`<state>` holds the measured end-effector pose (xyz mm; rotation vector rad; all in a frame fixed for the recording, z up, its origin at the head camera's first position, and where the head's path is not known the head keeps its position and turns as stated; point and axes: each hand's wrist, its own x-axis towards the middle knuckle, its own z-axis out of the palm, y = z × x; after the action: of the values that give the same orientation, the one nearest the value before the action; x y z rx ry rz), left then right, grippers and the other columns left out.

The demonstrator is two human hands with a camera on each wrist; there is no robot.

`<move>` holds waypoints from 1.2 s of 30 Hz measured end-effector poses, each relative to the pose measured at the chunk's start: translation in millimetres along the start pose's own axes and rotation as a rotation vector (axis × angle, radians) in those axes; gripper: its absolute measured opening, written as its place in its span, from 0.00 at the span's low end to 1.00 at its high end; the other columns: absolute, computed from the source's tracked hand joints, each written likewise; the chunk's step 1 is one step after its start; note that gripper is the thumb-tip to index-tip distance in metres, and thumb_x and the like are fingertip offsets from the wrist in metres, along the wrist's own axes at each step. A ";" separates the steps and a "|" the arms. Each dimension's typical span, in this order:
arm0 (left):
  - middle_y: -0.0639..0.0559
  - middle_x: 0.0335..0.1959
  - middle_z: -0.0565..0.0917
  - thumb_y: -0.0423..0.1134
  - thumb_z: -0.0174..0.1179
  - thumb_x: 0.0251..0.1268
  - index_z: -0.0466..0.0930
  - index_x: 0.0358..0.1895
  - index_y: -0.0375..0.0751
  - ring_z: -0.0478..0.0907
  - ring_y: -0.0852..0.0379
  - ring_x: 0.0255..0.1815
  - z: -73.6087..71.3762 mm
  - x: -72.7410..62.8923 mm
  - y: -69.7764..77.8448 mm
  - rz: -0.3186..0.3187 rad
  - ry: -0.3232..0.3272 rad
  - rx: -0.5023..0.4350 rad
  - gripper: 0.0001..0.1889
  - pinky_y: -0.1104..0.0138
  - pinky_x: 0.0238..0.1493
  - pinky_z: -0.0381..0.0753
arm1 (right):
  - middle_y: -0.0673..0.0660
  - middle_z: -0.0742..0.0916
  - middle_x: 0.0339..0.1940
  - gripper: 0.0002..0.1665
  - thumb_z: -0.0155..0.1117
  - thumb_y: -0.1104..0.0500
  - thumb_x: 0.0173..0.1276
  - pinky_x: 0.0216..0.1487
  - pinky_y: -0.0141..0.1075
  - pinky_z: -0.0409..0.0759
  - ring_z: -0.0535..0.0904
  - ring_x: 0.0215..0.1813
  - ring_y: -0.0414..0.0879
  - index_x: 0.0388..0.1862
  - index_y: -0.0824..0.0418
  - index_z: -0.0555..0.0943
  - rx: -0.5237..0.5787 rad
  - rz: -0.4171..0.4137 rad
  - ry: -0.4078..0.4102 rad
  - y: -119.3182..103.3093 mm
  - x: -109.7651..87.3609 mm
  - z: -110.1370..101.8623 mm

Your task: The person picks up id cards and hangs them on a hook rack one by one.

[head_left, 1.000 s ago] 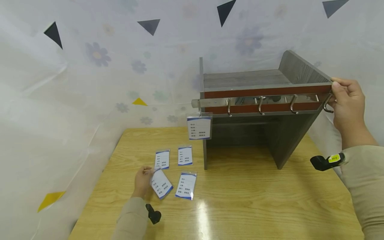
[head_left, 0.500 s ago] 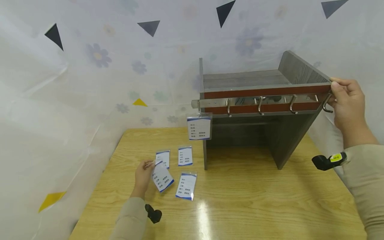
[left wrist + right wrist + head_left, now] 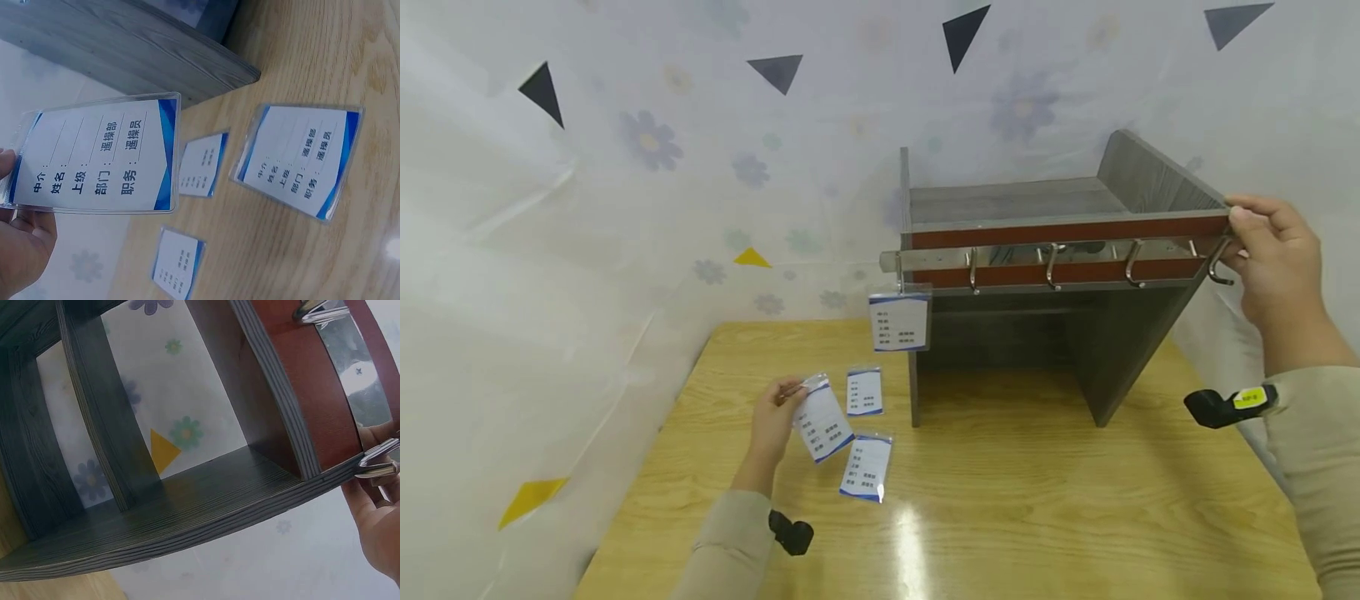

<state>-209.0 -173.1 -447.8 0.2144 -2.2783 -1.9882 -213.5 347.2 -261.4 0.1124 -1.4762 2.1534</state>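
Note:
My left hand (image 3: 775, 421) pinches the top edge of a clear badge holder (image 3: 822, 422) with a white and blue printed card, lifted above the table. Two more badge holders lie flat beside it, a farther badge (image 3: 865, 392) and a nearer badge (image 3: 867, 468). A further badge (image 3: 178, 262) on the table shows in the left wrist view and is covered by the held one in the head view. My right hand (image 3: 1277, 258) grips the upper right front corner of a grey wooden shelf (image 3: 1157, 333), beside the end hook (image 3: 1217, 265).
A metal hook rail (image 3: 1007, 254) runs along the shelf's red-brown front. From its leftmost hook hangs a badge (image 3: 899, 323), and the rail's end sticks out past the shelf's left side. The wooden table (image 3: 1037, 517) meets a patterned backdrop (image 3: 805, 208) behind and at the left.
My left hand has raised the badge and carried it forward and slightly right, over another badge. The right hand stays at the shelf corner, and the hanging badge keeps its place.

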 end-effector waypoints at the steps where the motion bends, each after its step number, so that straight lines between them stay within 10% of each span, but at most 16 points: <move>1: 0.44 0.43 0.75 0.33 0.54 0.56 0.72 0.45 0.36 0.72 0.55 0.33 2.5 -1.2 3.3 0.002 -0.008 -0.009 0.12 0.69 0.32 0.75 | 0.55 0.77 0.35 0.14 0.58 0.63 0.57 0.27 0.24 0.75 0.73 0.30 0.40 0.43 0.65 0.75 -0.017 -0.001 -0.001 0.0 -0.2 0.1; 36: 0.44 0.34 0.78 0.30 0.52 0.58 0.74 0.43 0.31 0.75 0.55 0.29 50.8 -37.9 71.9 0.151 -0.270 -0.174 0.10 0.67 0.33 0.76 | 0.56 0.75 0.33 0.12 0.58 0.64 0.58 0.24 0.24 0.73 0.71 0.26 0.40 0.41 0.67 0.75 -0.019 -0.029 -0.025 -0.2 1.1 2.6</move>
<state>-183.1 -107.2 -383.1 -0.2490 -2.1704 -2.2340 -215.0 345.4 -259.8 0.1535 -1.4997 2.1217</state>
